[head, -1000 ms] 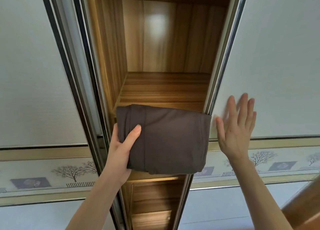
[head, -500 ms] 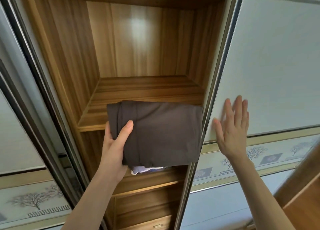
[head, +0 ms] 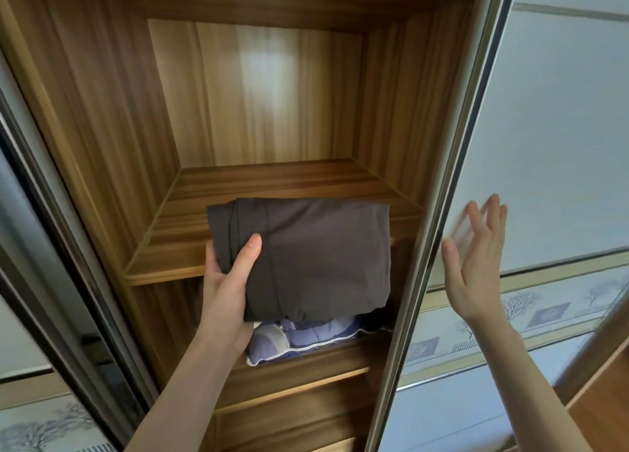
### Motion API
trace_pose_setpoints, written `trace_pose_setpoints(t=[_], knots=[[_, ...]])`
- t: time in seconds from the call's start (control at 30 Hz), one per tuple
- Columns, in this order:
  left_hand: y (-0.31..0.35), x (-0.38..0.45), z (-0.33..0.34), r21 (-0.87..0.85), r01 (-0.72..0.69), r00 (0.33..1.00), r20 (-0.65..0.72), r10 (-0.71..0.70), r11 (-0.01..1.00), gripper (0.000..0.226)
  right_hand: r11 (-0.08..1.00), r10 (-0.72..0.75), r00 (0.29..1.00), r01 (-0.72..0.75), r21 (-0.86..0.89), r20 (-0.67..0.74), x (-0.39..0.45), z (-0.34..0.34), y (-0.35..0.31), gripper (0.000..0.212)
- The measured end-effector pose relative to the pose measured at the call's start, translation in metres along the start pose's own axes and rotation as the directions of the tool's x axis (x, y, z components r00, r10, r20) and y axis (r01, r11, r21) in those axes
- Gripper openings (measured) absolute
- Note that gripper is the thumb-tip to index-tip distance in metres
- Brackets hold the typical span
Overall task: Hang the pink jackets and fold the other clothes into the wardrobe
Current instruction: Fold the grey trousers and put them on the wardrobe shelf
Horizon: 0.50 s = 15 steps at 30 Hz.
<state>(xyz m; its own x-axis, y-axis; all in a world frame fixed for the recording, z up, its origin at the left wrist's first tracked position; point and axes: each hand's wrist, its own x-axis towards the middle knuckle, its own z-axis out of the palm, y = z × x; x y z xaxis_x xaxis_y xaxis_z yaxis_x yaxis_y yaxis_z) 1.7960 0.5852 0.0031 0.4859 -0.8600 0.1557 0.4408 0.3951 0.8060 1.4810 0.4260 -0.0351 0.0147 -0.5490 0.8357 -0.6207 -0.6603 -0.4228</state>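
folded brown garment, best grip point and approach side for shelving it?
Probably the left edge, where the left hand already grips the folded brown garment: thumb on top, fingers beneath. That edge shows stacked fold layers, so one pinch holds the bundle together. Come from the front-left; the sliding door by the right hand bounds the right side.

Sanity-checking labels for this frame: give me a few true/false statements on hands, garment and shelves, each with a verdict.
1. The left hand holds the folded dark brown garment. True.
2. The right hand grips the garment too. False: its fingers are straight, by the white sliding door.
3. The upper shelf already holds a stack of clothes. False: only bare wood shows there.
4. A blue and white item lies on the lower shelf, below the garment. True.
5. A pink jacket hangs inside. False: none is visible.
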Motion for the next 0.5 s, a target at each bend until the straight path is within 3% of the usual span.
trace_pose_setpoints(t=[0.17, 0.5], knots=[[0.002, 0.007, 0.007, 0.022, 0.001, 1.000, -0.010, -0.001, 1.000, 0.064, 0.979, 0.156, 0.986, -0.146, 0.141, -0.062, 0.002, 0.001, -0.009, 0.055], [0.028, 0.023, -0.004, -0.022, -0.027, 0.999, 0.042, 0.028, 0.999, 0.053, 0.947, 0.300, 0.952, -0.290, 0.136, -0.058, 0.011, -0.007, -0.017, 0.061]])
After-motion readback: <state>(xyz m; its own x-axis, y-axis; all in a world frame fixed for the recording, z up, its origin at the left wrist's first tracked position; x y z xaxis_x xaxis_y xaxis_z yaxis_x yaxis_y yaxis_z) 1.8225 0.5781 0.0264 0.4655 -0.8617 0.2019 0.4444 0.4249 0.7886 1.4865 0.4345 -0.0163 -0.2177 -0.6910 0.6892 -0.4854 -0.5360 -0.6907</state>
